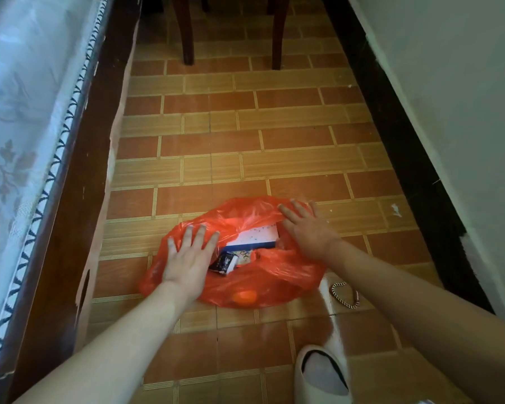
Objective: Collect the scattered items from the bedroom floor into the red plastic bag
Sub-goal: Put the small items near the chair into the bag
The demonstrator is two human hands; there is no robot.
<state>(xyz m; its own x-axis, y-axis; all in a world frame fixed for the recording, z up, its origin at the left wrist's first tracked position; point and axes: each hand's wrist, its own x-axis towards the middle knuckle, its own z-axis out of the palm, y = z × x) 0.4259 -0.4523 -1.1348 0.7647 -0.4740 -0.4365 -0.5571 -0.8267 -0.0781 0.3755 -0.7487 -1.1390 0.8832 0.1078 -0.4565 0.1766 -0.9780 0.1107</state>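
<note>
At the far left a pale blue bedcover (21, 118) with a leaf pattern and a dark zigzag trim is seen hanging over a dark wooden bed frame (79, 176). Beside it, on the brown tiled floor (245, 141), the red plastic bag (274, 281) is laid flat and crumpled, its thin, glossy, translucent film gathered in folds. The left hand (187, 258) is spread flat on the bag's left side, fingers straight and slightly apart. Through the open mouth a white and blue box (254, 239) and a small dark packet (223, 263) are shown, and an orange round object (244, 297) is visible through the film near the lower edge. The right hand (306, 228) is pressed, fingers extended, on the upper right fold. Just right of the bag a braided cord loop (346, 295) is lying on the tiles, and a white slipper (322, 374) is seen below.
</note>
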